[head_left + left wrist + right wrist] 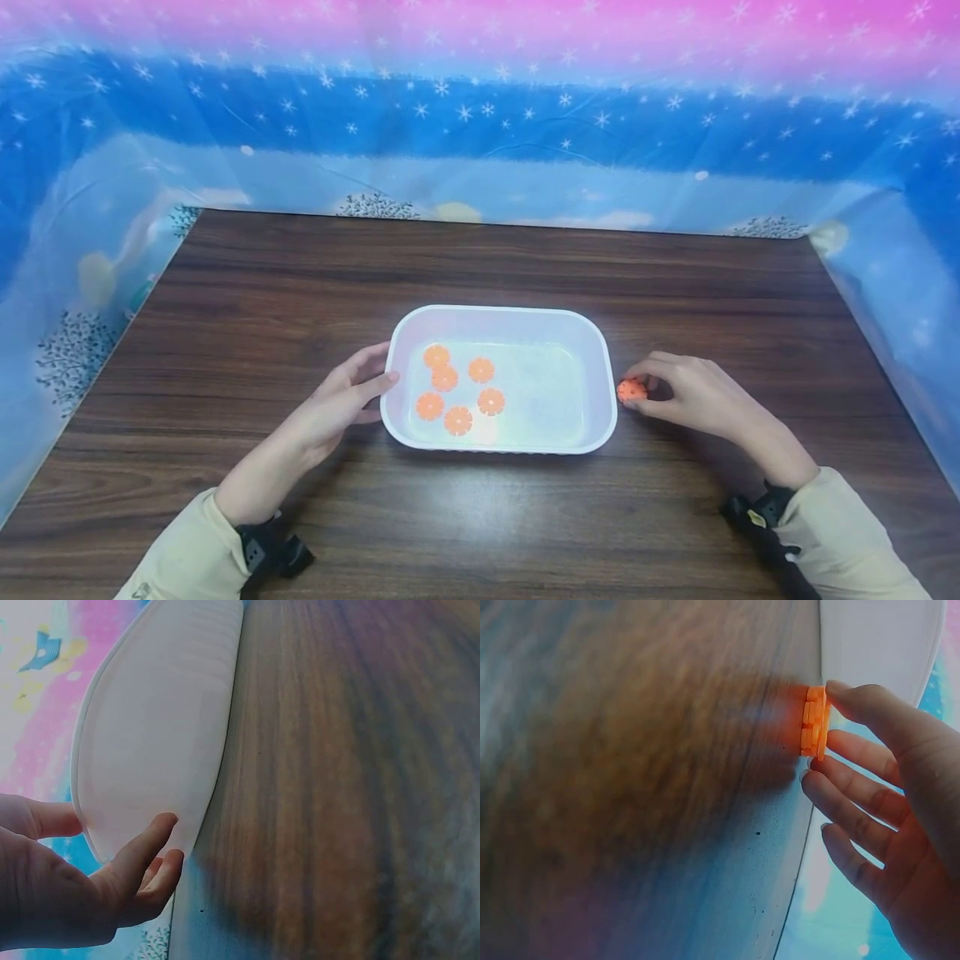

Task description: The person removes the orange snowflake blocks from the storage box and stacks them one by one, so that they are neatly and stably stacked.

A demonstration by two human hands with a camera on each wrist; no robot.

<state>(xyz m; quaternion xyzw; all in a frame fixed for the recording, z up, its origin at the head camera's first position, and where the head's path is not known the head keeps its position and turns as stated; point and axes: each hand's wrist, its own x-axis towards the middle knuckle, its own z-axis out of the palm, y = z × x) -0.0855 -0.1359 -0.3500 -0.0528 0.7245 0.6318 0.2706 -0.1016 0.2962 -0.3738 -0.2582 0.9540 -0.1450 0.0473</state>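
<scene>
A white plastic basin (498, 450) sits on the table, with several flat orange notched discs (458, 421) on the left part of its floor. My left hand (333, 408) holds the basin's left end, its thumb at the rim and its other fingers along the outer wall (157, 712). Just beyond the right end, my right hand (697, 392) has thumb and fingertips around a small stack of orange notched discs (632, 391). In the right wrist view that stack (814, 724) stands low at the tabletop, the thumb on its upper edge.
The dark wood-grain table (480, 525) extends on every side of the basin. A blue and pink snowflake-print cloth (480, 117) hangs behind the table and along both sides. Each wrist wears a black camera mount (273, 550) by a pale sleeve (187, 550).
</scene>
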